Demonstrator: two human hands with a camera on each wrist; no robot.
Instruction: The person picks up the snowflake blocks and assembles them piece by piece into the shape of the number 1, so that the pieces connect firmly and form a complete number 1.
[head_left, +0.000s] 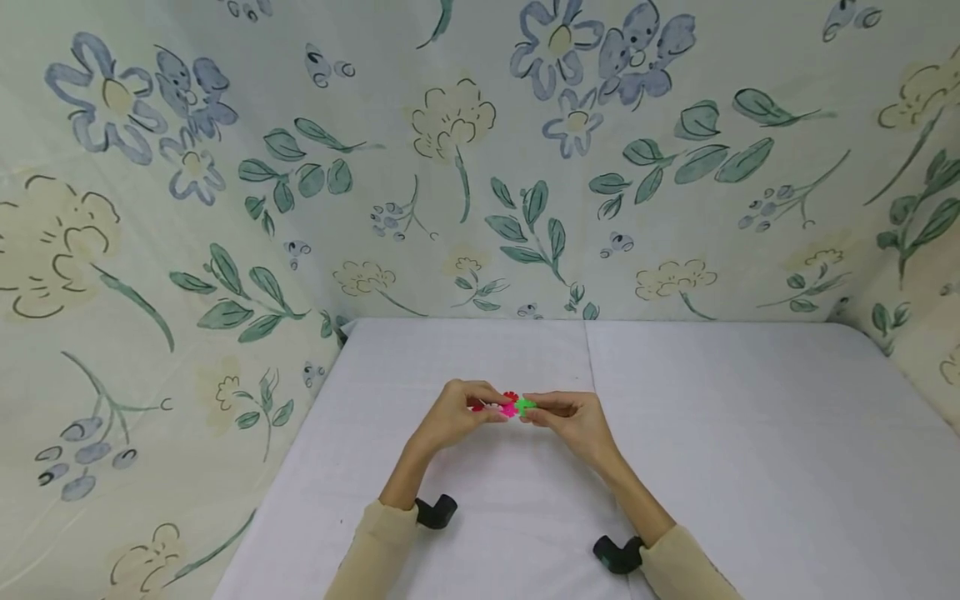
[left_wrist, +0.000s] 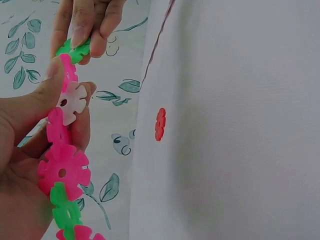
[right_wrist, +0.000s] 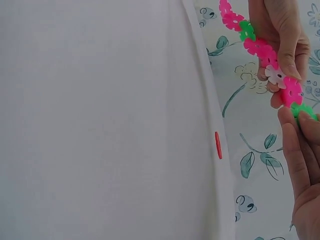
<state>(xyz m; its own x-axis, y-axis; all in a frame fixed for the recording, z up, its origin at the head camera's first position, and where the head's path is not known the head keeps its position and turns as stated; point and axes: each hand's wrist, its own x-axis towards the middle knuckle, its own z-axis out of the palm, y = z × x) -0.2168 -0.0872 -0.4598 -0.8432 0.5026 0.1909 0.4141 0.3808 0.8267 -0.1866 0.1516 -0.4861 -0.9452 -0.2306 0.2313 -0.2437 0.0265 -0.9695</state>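
Observation:
Slotted, flower-shaped plastic discs are joined in a chain [left_wrist: 65, 170] of pink, white and green pieces. My left hand [head_left: 459, 414] holds this chain near a white disc [left_wrist: 75, 102], between thumb and fingers, while the other discs trail across its palm. At the chain's far end, my right hand [head_left: 576, 421] pinches a green disc [right_wrist: 302, 109] between thumb and fingertips. That green disc meets a pink disc [right_wrist: 292, 91]; how deep their slots sit is hidden by the fingers. Both hands face each other above the white-covered table.
A loose red disc [left_wrist: 160, 124] lies on the white tablecloth [head_left: 750, 442], just beyond the hands. Floral fabric [head_left: 465, 167] hangs behind the table and at its sides. Black wrist devices [head_left: 618, 554] stick out at both cream sleeves.

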